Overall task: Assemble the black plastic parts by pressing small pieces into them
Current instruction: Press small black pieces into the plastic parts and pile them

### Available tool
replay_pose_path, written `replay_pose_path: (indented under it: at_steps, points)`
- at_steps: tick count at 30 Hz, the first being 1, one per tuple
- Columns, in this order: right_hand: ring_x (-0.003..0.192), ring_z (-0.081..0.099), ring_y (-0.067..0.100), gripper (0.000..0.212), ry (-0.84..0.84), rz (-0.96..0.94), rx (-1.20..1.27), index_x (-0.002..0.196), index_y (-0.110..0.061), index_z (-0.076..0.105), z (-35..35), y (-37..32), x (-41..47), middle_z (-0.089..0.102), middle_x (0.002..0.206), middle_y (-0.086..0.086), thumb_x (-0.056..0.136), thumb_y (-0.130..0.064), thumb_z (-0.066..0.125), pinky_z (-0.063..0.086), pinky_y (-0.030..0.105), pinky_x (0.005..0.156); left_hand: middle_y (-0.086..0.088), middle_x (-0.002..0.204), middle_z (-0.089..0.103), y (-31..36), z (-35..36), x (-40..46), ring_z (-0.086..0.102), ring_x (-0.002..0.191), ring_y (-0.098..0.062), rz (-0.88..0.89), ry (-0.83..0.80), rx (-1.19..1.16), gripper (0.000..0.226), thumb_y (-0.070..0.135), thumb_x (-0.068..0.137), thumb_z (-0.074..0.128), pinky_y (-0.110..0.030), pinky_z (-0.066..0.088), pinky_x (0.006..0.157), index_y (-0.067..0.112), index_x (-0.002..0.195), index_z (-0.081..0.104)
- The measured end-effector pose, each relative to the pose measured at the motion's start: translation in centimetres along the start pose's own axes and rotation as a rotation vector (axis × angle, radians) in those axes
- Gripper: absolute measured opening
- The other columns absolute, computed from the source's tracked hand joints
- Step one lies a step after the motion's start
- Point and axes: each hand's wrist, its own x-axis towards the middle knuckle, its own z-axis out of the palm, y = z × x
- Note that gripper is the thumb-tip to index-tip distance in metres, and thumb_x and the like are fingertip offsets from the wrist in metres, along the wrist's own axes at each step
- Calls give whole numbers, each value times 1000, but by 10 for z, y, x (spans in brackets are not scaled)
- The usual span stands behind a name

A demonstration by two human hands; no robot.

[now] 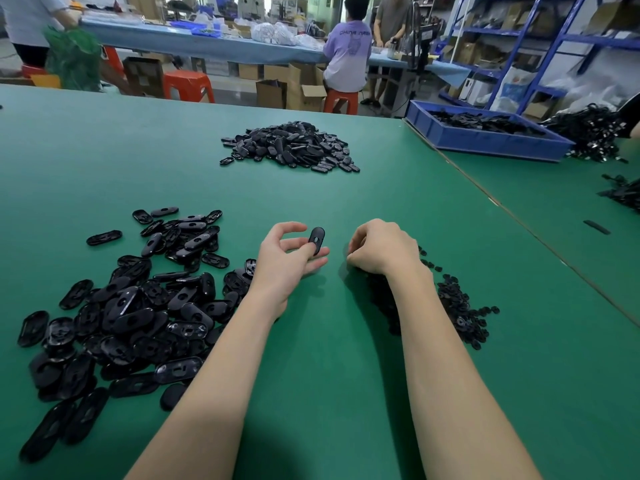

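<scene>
- The two bare forearms are nearest, reaching over the green table [346,188].
- The left hand [282,261] holds one black oval part [316,239] upright; its grip is clamped on this part, between thumb and fingers, just above the table.
- The right hand [381,247] is curled, knuckles up, at the edge of a heap of small black pieces [457,306]; I cannot tell if its grip holds a piece.
- A big loose pile of oval parts [131,306] lies at the left.
- A second pile [291,145] lies farther back.
- A blue tray [485,140] stands at the far right.
</scene>
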Motion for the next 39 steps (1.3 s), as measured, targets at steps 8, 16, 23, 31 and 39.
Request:
replay_pose_path:
  at_steps: [8, 16, 23, 31, 39]
  points:
    - [89, 66, 14, 15, 17, 27, 206, 83, -32, 73, -1, 7, -1, 73, 90, -15, 78, -20, 65, 45, 27, 72, -11, 93, 74, 2, -5, 2, 76, 78, -19, 3, 26, 17, 20, -7, 91, 63, -30, 63, 76, 8, 104, 59]
    - [47, 46, -1, 15, -129, -124, 866, 82, -23, 80, -2, 1, 2, 69, 64, -13, 84, -9, 75, 35, 10, 46, -5, 90, 79, 3, -11, 5, 76, 92, -19, 34, 13, 49, 23, -9, 88, 63, -27, 58, 88, 9, 101, 70]
    - [61, 59, 12, 17, -20, 9, 809, 79, -20, 77, 5, 10, 4, 72, 70, -5, 80, -4, 72, 49, 18, 59, -13, 98, 76, 3, -12, 5, 76, 91, -22, 42, 10, 28, 24, -14, 89, 59, -27, 59, 87, 2, 104, 70]
    - [65, 62, 5, 13, 170, -11, 591, 81, -25, 73, 1, 12, 6, 70, 72, -13, 79, -13, 69, 48, 24, 65, -9, 90, 78, 3, -16, 6, 76, 91, -23, 51, 16, 52, 24, -13, 90, 59, -26, 60, 85, 5, 101, 70]
    - [54, 51, 5, 17, -219, -129, 1010, 98, -19, 69, 7, -1, 5, 68, 66, -8, 86, -12, 79, 36, 20, 52, -10, 90, 78, 7, -21, 4, 76, 85, -20, 78, -14, 90, 19, -6, 89, 66, -22, 58, 75, 8, 101, 69]
